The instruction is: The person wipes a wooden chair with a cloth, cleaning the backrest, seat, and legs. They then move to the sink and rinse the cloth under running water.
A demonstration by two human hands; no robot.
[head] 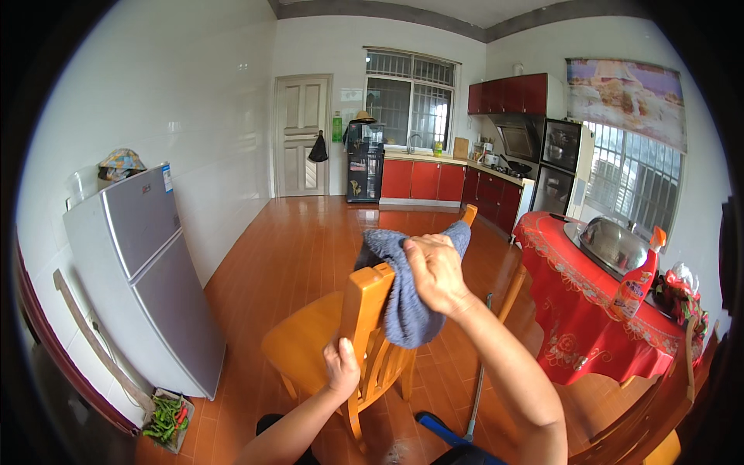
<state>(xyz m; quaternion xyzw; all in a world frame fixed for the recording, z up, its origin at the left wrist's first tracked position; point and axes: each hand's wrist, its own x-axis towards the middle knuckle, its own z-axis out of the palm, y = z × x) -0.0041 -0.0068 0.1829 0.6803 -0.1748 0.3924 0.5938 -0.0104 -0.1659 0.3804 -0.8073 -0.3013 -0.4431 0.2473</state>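
Note:
A wooden chair (pixel 366 290) stands before me, its slatted back towards me and its seat (pixel 302 334) on the far left side. My left hand (pixel 342 366) grips the near upright of the backrest, low down. Over the top rail lies a blue-grey terry cloth (pixel 411 314), hanging down on my side. My right hand (pixel 433 270) presses on this cloth and clasps it around the rail. Most of the rail is hidden under cloth and fingers; its far end shows beyond them.
On the right is a table with a red cloth (pixel 558 314), bearing a red spray bottle (pixel 633 285) and a metal dome cover (pixel 613 241). A blue floor mop (pixel 436 430) lies near my feet. At left stand a grey refrigerator (pixel 163 279) and a crate of peppers (pixel 168 418).

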